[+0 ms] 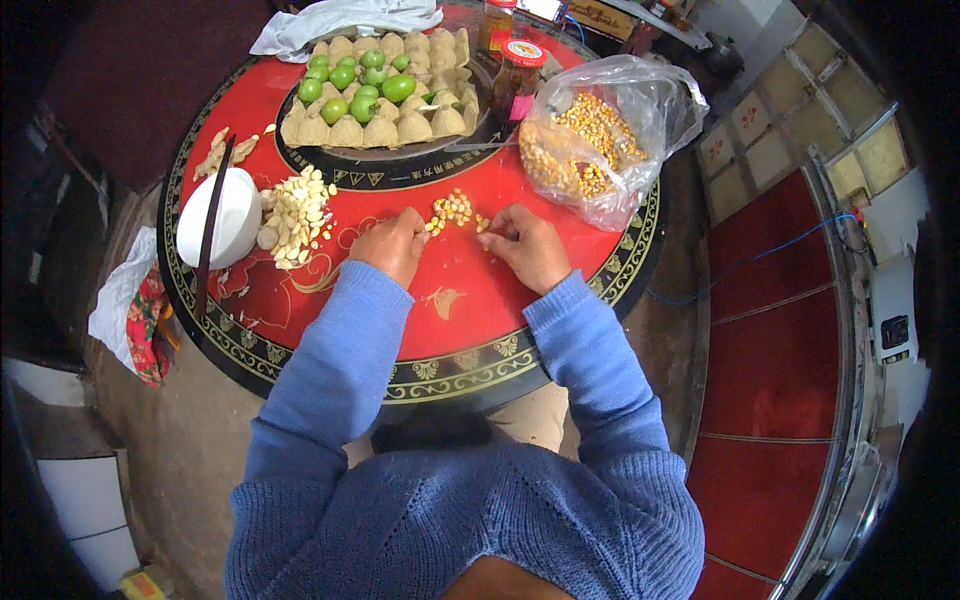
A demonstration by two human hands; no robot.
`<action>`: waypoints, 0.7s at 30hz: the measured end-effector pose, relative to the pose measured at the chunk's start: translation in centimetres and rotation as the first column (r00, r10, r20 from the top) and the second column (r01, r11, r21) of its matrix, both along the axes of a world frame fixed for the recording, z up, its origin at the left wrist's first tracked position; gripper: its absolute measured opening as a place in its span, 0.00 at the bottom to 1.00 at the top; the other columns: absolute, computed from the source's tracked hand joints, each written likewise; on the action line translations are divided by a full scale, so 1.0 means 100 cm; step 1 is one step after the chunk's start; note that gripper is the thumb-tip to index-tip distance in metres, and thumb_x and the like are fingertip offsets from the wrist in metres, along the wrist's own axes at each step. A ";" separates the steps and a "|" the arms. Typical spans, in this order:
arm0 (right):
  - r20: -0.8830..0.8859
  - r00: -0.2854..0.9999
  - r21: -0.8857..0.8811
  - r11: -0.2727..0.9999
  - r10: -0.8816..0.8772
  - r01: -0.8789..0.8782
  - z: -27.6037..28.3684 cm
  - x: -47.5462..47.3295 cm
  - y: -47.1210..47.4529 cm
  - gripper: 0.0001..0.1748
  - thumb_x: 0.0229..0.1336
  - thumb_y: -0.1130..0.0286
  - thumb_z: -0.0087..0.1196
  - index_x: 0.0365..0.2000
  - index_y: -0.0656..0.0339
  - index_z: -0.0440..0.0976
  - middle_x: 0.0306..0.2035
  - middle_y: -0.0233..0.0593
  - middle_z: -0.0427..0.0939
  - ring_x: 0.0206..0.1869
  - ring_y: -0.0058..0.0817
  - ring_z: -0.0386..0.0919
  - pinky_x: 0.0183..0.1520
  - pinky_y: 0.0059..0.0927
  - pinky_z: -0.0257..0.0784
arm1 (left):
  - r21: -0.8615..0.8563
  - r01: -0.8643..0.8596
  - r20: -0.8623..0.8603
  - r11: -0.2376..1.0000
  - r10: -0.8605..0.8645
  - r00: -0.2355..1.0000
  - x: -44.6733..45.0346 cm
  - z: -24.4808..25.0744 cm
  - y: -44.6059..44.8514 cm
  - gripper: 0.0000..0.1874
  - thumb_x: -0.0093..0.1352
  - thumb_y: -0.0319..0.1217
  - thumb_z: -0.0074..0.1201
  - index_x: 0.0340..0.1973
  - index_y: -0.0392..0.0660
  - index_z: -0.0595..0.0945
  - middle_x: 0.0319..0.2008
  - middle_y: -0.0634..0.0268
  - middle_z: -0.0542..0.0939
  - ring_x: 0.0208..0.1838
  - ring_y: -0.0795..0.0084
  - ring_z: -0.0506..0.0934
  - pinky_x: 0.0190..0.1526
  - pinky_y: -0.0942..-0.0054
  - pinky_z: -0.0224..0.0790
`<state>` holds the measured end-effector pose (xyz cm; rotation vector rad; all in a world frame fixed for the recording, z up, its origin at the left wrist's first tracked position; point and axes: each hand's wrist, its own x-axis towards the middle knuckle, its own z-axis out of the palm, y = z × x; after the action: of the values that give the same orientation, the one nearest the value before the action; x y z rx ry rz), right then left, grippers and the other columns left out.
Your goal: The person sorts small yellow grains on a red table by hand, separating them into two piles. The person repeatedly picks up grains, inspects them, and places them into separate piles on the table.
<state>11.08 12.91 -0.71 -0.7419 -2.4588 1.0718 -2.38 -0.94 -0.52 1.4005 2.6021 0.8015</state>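
A small heap of yellow corn kernels point(451, 206) lies on the red tabletop point(450, 322) between my two hands. My left hand point(391, 244) is at the heap's left side, its curled fingertips right by a few kernels. On the other side, the thumb and index finger of my right hand point(531, 246) come together near a few stray kernels. Whether either hand grips a kernel cannot be made out. A clear plastic bag point(622, 202) holding many more corn kernels point(600, 135) stands open beyond my right hand.
Left of my hands, peeled garlic cloves point(298, 214) are piled beside a white bowl point(217, 217) with dark chopsticks point(214, 225) across it. Ginger point(221, 154) lies behind. Green tomatoes point(364, 107) sit on an egg tray point(330, 135), near red-lidded jars point(517, 75) and a cloth point(337, 26).
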 end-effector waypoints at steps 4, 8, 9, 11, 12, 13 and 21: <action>0.093 0.996 0.193 0.981 -0.006 -0.012 0.006 0.000 -0.010 0.13 0.41 0.62 0.55 0.27 0.59 0.68 0.22 0.45 0.73 0.27 0.41 0.73 0.29 0.38 0.66 | 0.071 -0.002 -0.050 0.997 0.005 0.999 0.001 -0.004 0.001 0.07 0.58 0.31 0.50 0.29 0.44 0.71 0.24 0.58 0.76 0.27 0.57 0.74 0.28 0.63 0.65; 0.109 0.994 0.247 0.968 0.011 -0.038 0.005 -0.001 -0.013 0.12 0.42 0.63 0.54 0.26 0.58 0.68 0.23 0.46 0.73 0.28 0.42 0.72 0.30 0.39 0.66 | 0.069 0.025 -0.082 0.997 -0.019 0.996 0.002 -0.004 0.000 0.07 0.58 0.31 0.49 0.29 0.44 0.71 0.25 0.58 0.76 0.28 0.58 0.74 0.28 0.64 0.66; 0.107 0.994 0.251 0.967 0.003 -0.030 0.004 -0.001 -0.013 0.12 0.42 0.63 0.54 0.26 0.58 0.68 0.23 0.46 0.73 0.28 0.42 0.72 0.30 0.39 0.66 | 0.062 0.027 -0.091 0.998 -0.021 0.996 0.002 -0.003 0.000 0.07 0.58 0.31 0.49 0.29 0.44 0.72 0.25 0.58 0.76 0.29 0.58 0.74 0.29 0.64 0.66; 0.101 0.995 0.261 0.965 -0.018 -0.009 0.004 -0.001 -0.013 0.12 0.42 0.63 0.54 0.26 0.59 0.68 0.23 0.45 0.73 0.28 0.42 0.72 0.29 0.39 0.66 | 0.056 0.017 -0.075 0.998 -0.013 0.997 0.003 -0.003 0.001 0.07 0.58 0.31 0.49 0.29 0.44 0.72 0.25 0.58 0.76 0.29 0.58 0.74 0.29 0.64 0.66; 0.068 0.997 0.248 0.969 -0.022 0.004 0.004 0.000 -0.013 0.12 0.42 0.63 0.54 0.26 0.59 0.68 0.22 0.45 0.73 0.28 0.42 0.72 0.29 0.39 0.66 | 0.057 0.011 -0.069 0.998 -0.007 0.998 0.003 -0.003 0.001 0.06 0.58 0.31 0.49 0.29 0.44 0.72 0.25 0.58 0.76 0.30 0.58 0.74 0.29 0.65 0.66; 0.034 0.999 0.235 0.972 -0.025 0.017 0.005 0.001 -0.013 0.12 0.42 0.63 0.54 0.26 0.59 0.68 0.22 0.45 0.73 0.28 0.42 0.72 0.29 0.39 0.66 | 0.070 0.010 -0.070 0.997 -0.005 0.998 0.003 -0.003 0.001 0.06 0.58 0.31 0.49 0.29 0.44 0.72 0.25 0.58 0.76 0.30 0.59 0.74 0.29 0.65 0.66; 0.144 0.987 0.296 0.955 -0.073 0.027 0.009 0.006 -0.012 0.12 0.41 0.64 0.56 0.23 0.60 0.67 0.19 0.43 0.72 0.25 0.40 0.72 0.26 0.35 0.65 | 0.108 0.002 -0.118 0.994 0.011 0.993 0.002 -0.006 0.002 0.06 0.57 0.31 0.50 0.24 0.43 0.72 0.23 0.59 0.75 0.28 0.60 0.74 0.28 0.65 0.66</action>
<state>11.67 11.75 0.19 -0.8104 -2.6327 0.6290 -2.17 -0.75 -1.09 1.5160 2.6872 0.8987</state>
